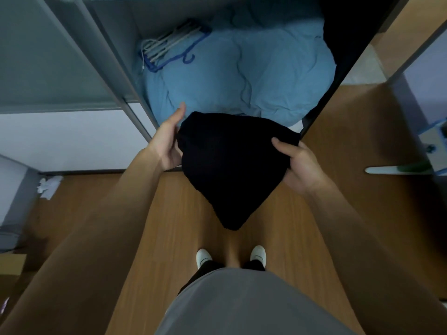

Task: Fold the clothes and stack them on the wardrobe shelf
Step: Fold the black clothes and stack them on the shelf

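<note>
Centrally, a dark garment (229, 165) hung between the person's two hands in front of the open wardrobe (113, 56), its upper edge running left to right and level with the front lip of the compartment. From that edge the cloth tapered down to a single point above the wooden floor (169, 226), so its long axis was close to vertical. The left hand (169, 143) lay against the garment's left upper corner with the palm turned inward and the thumb raised; the fingers were loosely spread, and whether they pinched the cloth could not be told. The right hand (297, 163) was closed on the right upper corner, thumb on top of the fabric and fingers curled beneath. Both forearms reached forward at about equal length, so neither hand was clearly nearer the wardrobe. Directly beyond the garment's top edge lay crumpled light-blue bedding (242, 76), filling the compartment, with a bundle of hangers (169, 49) resting on its far left part. The garment appeared gathered rather than squarely folded, so further folding probably preceded any placing.
</note>
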